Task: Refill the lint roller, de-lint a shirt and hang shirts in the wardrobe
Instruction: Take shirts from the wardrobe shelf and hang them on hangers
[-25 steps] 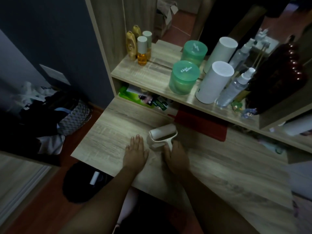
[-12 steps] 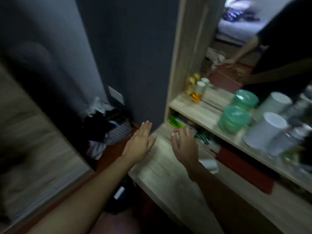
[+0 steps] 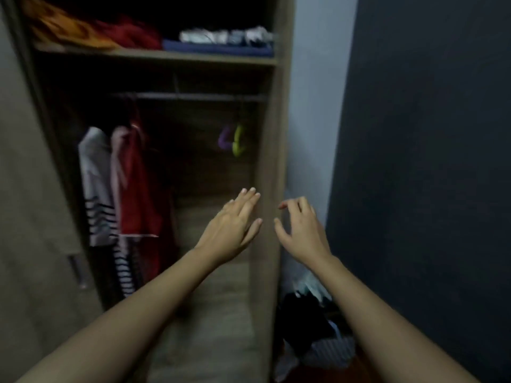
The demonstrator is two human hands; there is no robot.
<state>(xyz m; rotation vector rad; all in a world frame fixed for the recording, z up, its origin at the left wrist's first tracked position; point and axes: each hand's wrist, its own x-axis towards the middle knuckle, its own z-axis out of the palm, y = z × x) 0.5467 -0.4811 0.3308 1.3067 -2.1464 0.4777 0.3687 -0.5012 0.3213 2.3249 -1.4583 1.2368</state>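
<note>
Both hands, left hand (image 3: 231,226) and right hand (image 3: 302,230), reach out empty with fingers spread before the open wardrobe (image 3: 272,161); hung shirts (image 3: 121,186) far left, laundry basket (image 3: 315,335) near right.

No writing, label, brand, number or sign can be read anywhere in this view. The clothes on the wardrobe (image 3: 272,161) rail (image 3: 193,96) show only stripes and plain colours, and the folded things on the shelf (image 3: 154,55) above are too blurred to show any print.
</note>
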